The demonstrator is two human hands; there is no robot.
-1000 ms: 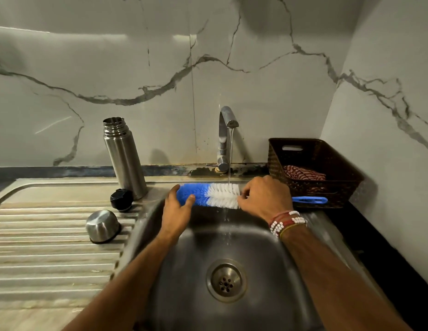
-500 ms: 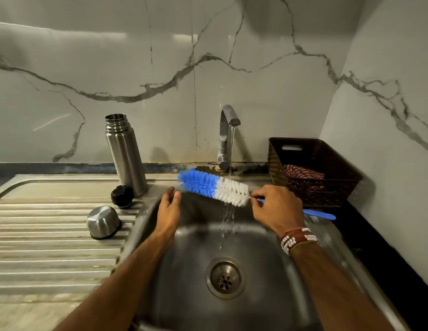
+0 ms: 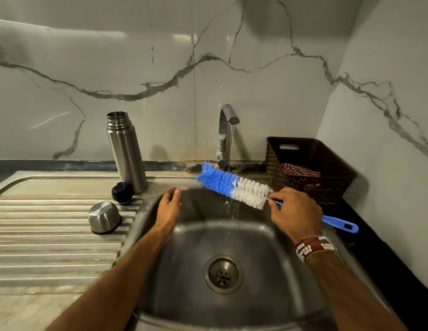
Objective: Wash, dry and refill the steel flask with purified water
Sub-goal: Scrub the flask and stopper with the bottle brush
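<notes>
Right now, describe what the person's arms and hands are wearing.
Both forearms are bare, no sleeves in view. The right hand has stacked bracelets at the wrist: red and white beads plus a thin yellowish thread. The left hand and wrist show no ring, watch or band.

right hand (image 3: 294,212) grips bottle brush (image 3: 234,185).

The sink basin (image 3: 184,271) lies open in the middle. At its back the tap (image 3: 223,130) and bottle brush (image 3: 232,185) bar the way. Left, flask (image 3: 127,151), black stopper (image 3: 122,192) and steel cup (image 3: 104,217) (clustered close) crowd the drainboard (image 3: 41,235); a basket (image 3: 315,189) blocks the right corner.
</notes>
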